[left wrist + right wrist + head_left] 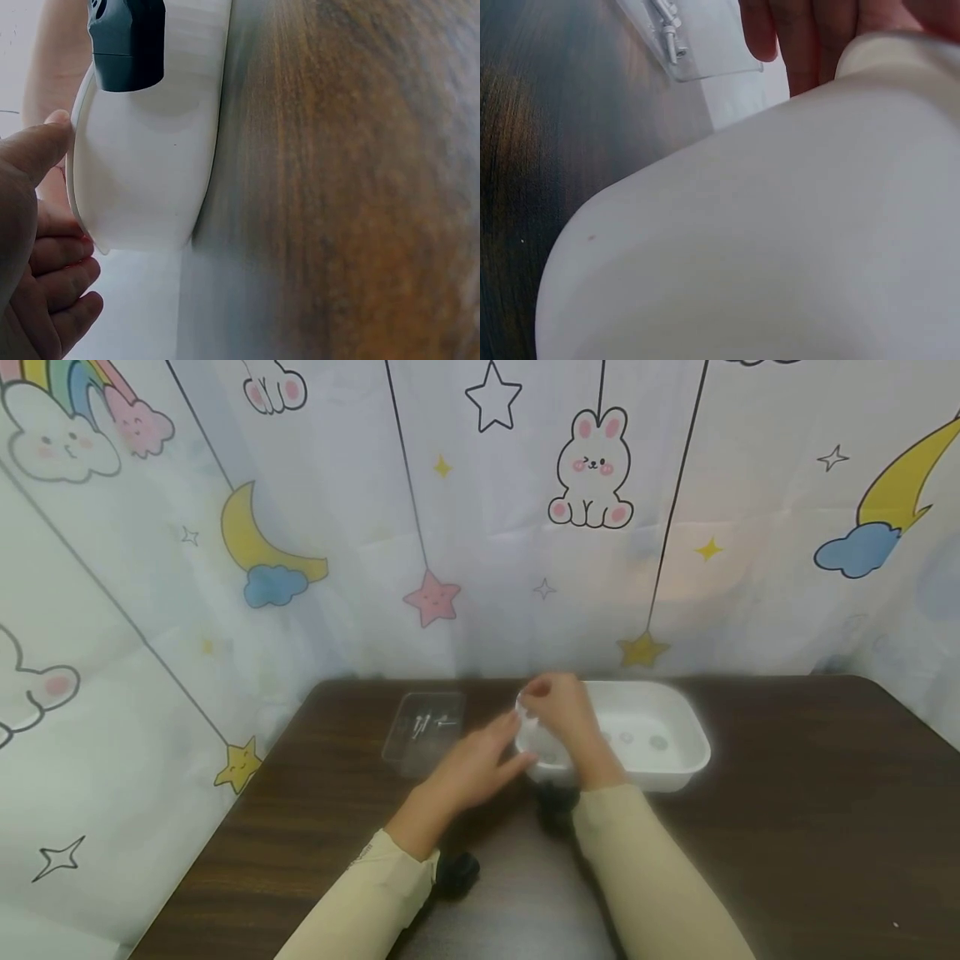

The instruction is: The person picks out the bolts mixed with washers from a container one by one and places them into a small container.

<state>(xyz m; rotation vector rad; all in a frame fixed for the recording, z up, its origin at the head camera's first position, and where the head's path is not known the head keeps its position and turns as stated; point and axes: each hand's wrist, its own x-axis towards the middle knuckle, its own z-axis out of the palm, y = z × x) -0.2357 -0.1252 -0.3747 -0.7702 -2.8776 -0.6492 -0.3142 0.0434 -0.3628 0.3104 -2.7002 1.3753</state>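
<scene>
A white oblong basin point(686, 768) stands at the back of the table, with several round pale discs point(658, 743) on its floor. My left hand point(474, 767) is at the basin's left end, fingers loosely extended. In the left wrist view, the left thumb point(46, 142) touches the basin's rim and the fingers lie beside the corner. My right hand point(561, 708) is over the basin's left end with bent fingers close together. Whether they pinch anything is too small to see. The basin's side point(727, 225) fills most of the right wrist view.
Left of the basin, a clear plastic box point(397, 739) contains several small white and grey rod-like pieces point(423, 724). A dark wood-grain table point(810, 827) bears both containers. Behind it hangs a printed curtain point(495, 527). Black wrist cameras point(457, 874) sit below the wrists.
</scene>
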